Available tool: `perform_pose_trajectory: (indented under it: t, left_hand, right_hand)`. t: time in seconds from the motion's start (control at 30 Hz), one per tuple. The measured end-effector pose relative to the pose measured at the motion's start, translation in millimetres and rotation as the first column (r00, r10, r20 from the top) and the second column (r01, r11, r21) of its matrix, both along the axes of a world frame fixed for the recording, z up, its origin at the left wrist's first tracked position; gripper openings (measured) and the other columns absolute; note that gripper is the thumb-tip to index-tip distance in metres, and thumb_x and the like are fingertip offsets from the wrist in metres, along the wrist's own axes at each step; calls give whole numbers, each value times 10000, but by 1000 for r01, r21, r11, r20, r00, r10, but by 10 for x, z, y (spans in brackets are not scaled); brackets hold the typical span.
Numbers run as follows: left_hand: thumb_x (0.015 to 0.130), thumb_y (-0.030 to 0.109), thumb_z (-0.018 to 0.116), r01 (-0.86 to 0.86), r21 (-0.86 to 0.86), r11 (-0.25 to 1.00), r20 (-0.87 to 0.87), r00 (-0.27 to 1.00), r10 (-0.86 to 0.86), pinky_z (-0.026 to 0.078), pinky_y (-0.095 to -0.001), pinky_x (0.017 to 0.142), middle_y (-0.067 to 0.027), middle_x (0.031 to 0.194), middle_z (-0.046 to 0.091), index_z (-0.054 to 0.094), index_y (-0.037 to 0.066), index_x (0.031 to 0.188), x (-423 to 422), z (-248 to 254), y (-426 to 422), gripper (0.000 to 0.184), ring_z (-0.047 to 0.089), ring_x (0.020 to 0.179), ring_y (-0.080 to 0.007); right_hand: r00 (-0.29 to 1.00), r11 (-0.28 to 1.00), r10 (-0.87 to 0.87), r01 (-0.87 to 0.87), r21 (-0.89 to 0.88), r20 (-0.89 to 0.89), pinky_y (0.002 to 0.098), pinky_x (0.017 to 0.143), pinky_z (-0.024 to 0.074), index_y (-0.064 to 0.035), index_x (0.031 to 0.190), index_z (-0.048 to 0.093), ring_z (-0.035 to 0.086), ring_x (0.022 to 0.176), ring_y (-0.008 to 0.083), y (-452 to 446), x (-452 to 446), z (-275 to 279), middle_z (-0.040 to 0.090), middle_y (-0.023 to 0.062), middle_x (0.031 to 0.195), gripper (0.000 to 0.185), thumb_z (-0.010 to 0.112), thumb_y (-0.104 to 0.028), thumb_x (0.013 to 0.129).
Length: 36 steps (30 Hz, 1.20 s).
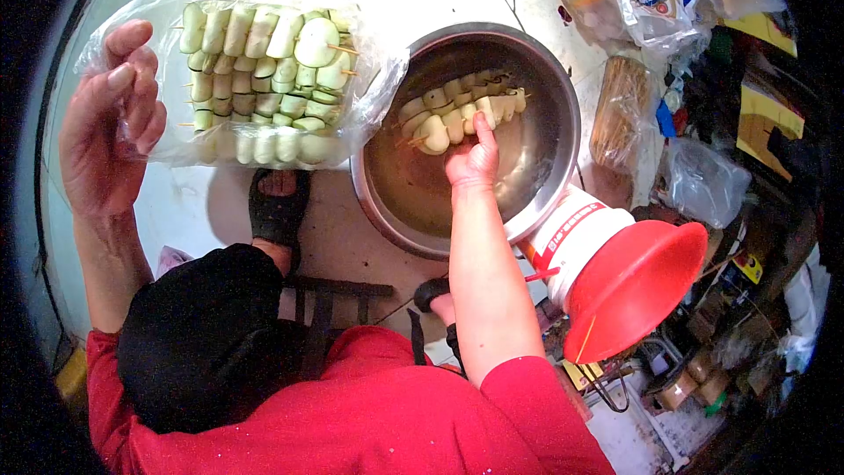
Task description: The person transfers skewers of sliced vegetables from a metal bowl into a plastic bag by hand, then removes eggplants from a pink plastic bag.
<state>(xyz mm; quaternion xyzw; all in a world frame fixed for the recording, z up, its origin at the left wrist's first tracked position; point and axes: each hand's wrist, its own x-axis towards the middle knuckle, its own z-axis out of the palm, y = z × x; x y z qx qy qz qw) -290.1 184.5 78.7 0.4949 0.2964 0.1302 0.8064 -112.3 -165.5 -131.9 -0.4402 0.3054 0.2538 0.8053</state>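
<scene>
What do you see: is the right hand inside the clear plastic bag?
No, the right hand holds skewers in or over the metal basin, right of the plastic bag.

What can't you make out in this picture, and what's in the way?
All in the head view:
Right hand: most fingers hidden by the skewers it holds over the basin.
Left hand: its exact grip on the bag is unclear among plastic folds.
Bagged skewers: the lowest lie under others.
Bucket: inside covered by the red bowl; small print unreadable.
Clutter at right: cut off by the dark lens edge.
</scene>
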Motion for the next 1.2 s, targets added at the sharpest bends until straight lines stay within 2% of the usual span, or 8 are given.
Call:
perform_pose_trajectory:
  t: [0.07,0.33,0.67,0.77,0.87,1.0,1.1,1.2]
  left_hand:
    - [890,118,497,55,-47,997,49,997,-53,374,-186,449,-52,916,525,422,-38,1251,-40,-37,56,400,388,502,-44]
    - [886,139,517,49,-24,999,9,999,-49,367,-182,441,-42,931,534,426,-18,1252,-11,-23,14,409,391,510,-41]
    - [884,146,524,43,-16,999,8,999,-43,372,-180,434,-19,845,491,437,-19,1240,43,-19,-34,402,388,518,-34]
    - [889,147,517,45,-3,999,4,999,-45,373,-180,438,-17,835,487,435,-24,1238,45,0,-39,397,386,520,-34]
    - [895,150,510,43,-8,999,18,999,-43,370,-177,446,-13,823,480,432,-26,1240,37,-9,-42,395,382,520,-34]
    - [899,153,504,45,1,999,7,999,-45,368,-175,454,-8,810,473,431,-24,1245,43,-9,-61,396,379,522,-34]
    - [898,154,507,67,-31,997,37,997,-66,366,-176,458,-7,808,471,430,-24,1249,30,-14,-58,401,379,526,-36]
    - [884,155,517,22,-24,999,25,999,-21,361,-169,450,5,727,435,465,-41,1208,47,18,-87,382,369,509,-30]
  right_hand:
    - [1000,1000,1,-1,21,-10,409,937,421,-63,1184,526,536,1027,251,27,7,5,569,65,1104,421,669,-184,808]
    - [988,985,147,-143,92,-36,446,1021,356,-73,1232,484,487,1117,275,230,40,12,537,84,1177,543,714,-245,771]
    - [971,961,237,-230,151,-31,296,799,463,-109,1016,561,534,839,148,425,65,37,503,-17,843,334,690,-258,747]
    - [962,957,269,-262,121,-42,281,770,480,-91,1031,567,554,799,152,327,85,33,534,-6,866,345,684,-248,747]
    - [957,950,278,-287,-123,-81,350,784,528,-59,1076,543,604,827,199,209,75,150,591,59,929,346,657,-163,766]
    - [834,714,541,-388,-583,108,312,718,520,-25,1090,541,624,826,188,88,79,272,621,82,943,391,661,-128,732]
    - [692,26,682,-345,-938,-236,401,887,458,9,1139,478,590,981,370,174,59,418,605,220,1064,628,716,-253,621]
    - [638,-173,664,-375,-911,-389,418,898,452,2,1170,436,587,987,379,331,3,434,595,249,1062,622,684,-224,647]
